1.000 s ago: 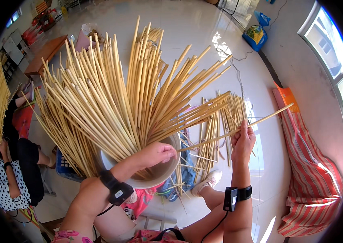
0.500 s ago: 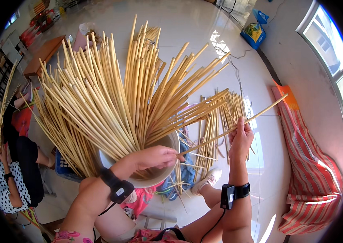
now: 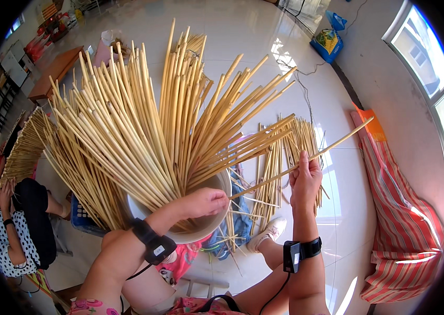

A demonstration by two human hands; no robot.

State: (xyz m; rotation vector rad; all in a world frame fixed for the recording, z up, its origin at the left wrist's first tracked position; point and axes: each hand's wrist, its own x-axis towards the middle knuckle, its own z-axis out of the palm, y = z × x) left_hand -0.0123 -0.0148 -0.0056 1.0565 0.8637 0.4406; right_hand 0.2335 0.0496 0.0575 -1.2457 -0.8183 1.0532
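Note:
One long, thin, pale yellow reed stalk (image 3: pixel 271 178) slants up to the right between my hands. My left hand (image 3: pixel 203 203) is closed at its lower end, fingertips pinched together over the bucket's right rim. Farther up the stalk, my right hand (image 3: pixel 306 181) grips it between thumb and fingers, and the thin tip sticks out beyond. In front of me a white bucket (image 3: pixel 224 223) holds a thick, fanned-out bunch of reed stalks (image 3: pixel 122 121), their upper ends spread left, ahead and right. Black straps with small boxes sit on both my forearms.
More stalks (image 3: pixel 269 194) lie on the tiled floor right of the bucket. A blue crate (image 3: pixel 83 216) with stalks stands at its left. At far left, a person in a spotted top (image 3: pixel 9 236) holds a reed mat (image 3: pixel 25 142). Striped red cloth (image 3: pixel 400 226) lies along the right wall.
My right hand has shifted slightly left and down along the stalk; my left hand stays near the bucket rim. The person at left has turned the reed mat, so its broad face shows.

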